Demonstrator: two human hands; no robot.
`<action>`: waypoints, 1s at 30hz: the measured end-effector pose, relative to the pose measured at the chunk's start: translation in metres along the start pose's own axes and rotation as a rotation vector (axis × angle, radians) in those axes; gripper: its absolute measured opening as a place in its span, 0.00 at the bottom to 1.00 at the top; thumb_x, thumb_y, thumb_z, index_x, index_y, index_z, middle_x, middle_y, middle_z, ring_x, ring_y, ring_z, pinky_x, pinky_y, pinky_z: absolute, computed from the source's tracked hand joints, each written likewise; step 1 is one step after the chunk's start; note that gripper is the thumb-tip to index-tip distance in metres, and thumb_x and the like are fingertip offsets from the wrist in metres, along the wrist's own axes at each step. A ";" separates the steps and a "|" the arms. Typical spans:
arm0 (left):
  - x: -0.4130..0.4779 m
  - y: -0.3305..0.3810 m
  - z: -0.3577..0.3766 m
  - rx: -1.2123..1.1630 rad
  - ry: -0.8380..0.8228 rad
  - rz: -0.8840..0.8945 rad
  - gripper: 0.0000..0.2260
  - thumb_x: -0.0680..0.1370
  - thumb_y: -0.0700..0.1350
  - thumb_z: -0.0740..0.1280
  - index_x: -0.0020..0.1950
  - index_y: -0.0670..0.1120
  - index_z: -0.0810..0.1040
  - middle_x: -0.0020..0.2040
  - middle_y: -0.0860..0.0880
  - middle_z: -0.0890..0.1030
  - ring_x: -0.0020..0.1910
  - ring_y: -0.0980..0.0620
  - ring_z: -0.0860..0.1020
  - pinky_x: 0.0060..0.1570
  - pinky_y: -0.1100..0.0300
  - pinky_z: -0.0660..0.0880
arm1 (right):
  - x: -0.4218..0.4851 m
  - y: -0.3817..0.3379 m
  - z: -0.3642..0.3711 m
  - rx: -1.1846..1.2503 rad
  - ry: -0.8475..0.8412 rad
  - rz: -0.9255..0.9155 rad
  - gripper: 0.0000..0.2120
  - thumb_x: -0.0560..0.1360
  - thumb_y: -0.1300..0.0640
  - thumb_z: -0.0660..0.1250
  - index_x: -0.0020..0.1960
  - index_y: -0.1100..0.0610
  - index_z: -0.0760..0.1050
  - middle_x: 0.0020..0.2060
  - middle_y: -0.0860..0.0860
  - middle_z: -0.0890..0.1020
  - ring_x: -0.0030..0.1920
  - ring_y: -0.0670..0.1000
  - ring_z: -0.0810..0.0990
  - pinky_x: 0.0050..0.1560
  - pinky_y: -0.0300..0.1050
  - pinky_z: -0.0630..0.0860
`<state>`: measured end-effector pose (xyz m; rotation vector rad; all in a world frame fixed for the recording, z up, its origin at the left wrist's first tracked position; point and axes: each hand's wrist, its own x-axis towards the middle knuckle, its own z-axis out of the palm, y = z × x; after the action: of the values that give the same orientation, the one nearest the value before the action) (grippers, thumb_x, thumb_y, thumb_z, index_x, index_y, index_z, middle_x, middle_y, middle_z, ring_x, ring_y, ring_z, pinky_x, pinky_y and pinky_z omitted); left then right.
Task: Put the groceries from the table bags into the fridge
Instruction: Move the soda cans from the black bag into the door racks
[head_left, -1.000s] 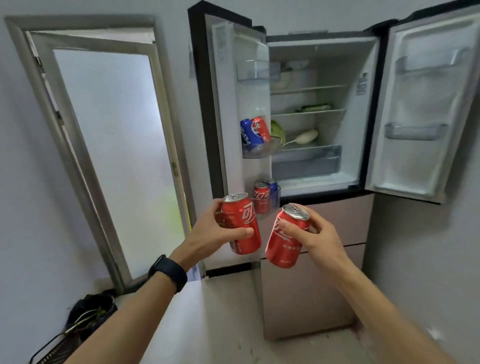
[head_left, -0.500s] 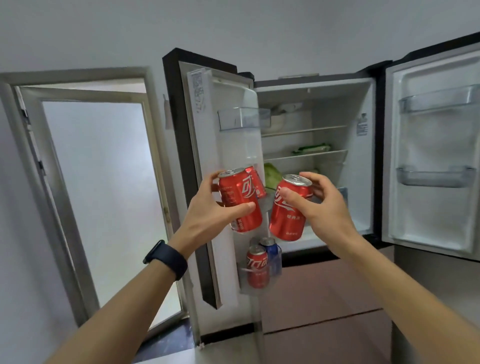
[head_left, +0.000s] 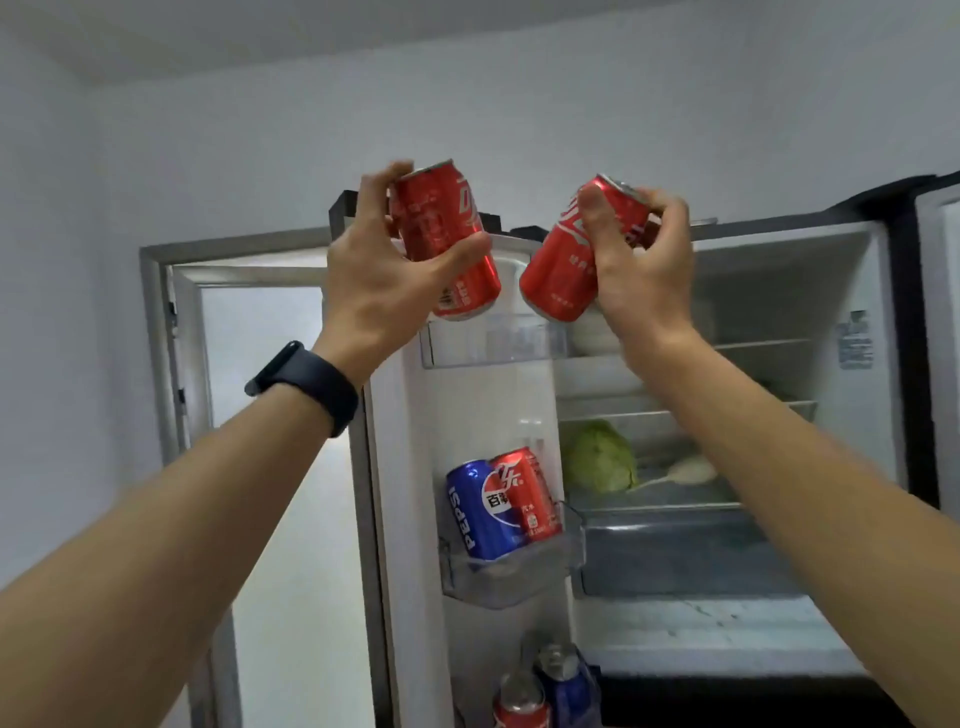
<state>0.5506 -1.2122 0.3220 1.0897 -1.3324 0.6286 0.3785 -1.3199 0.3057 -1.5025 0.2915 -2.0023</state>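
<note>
My left hand (head_left: 379, 280) grips a red cola can (head_left: 441, 228), held high and tilted, just above the clear top bin (head_left: 483, 345) of the fridge's open left door. My right hand (head_left: 644, 280) grips a second red cola can (head_left: 566, 270), tilted the other way, close beside the first. The fridge (head_left: 779, 312) stands open in front of me. The door's middle bin (head_left: 509, 571) holds a blue Pepsi can (head_left: 475, 512) and a red can (head_left: 530, 493). The lowest bin holds a red can (head_left: 522, 699) and a blue can (head_left: 563, 675).
Inside the fridge a green cabbage (head_left: 600, 457) and a pale vegetable (head_left: 685, 470) lie on a shelf above a clear drawer (head_left: 675, 561). White bowls (head_left: 597, 332) sit on the upper shelf. A doorway (head_left: 260, 389) opens to the left; the right fridge door (head_left: 940, 312) is open.
Both hands have risen with their cans from the middle door bin level to the top bin. I have come closer to the fridge and look higher.
</note>
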 end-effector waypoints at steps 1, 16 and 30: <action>0.009 0.001 0.005 0.041 0.009 -0.013 0.37 0.68 0.64 0.77 0.72 0.55 0.68 0.53 0.58 0.78 0.53 0.56 0.80 0.55 0.53 0.80 | 0.013 0.004 0.005 -0.001 0.003 -0.029 0.29 0.75 0.39 0.70 0.69 0.52 0.65 0.59 0.47 0.76 0.56 0.45 0.78 0.58 0.44 0.79; 0.031 -0.014 0.076 0.570 -0.217 -0.200 0.32 0.68 0.64 0.77 0.64 0.48 0.73 0.56 0.48 0.80 0.52 0.50 0.79 0.49 0.56 0.75 | 0.048 0.091 0.028 -0.236 -0.350 -0.032 0.28 0.73 0.37 0.71 0.66 0.50 0.71 0.49 0.46 0.78 0.49 0.47 0.77 0.49 0.39 0.70; 0.037 -0.012 0.067 0.631 -0.438 -0.274 0.31 0.76 0.59 0.72 0.72 0.47 0.66 0.58 0.48 0.79 0.52 0.49 0.79 0.53 0.55 0.78 | 0.058 0.119 0.030 -0.231 -0.600 0.013 0.20 0.78 0.40 0.63 0.68 0.42 0.68 0.52 0.47 0.81 0.50 0.48 0.81 0.47 0.44 0.77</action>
<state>0.5379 -1.2840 0.3466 1.9763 -1.3423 0.6425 0.4363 -1.4425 0.3001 -2.1523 0.2808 -1.4494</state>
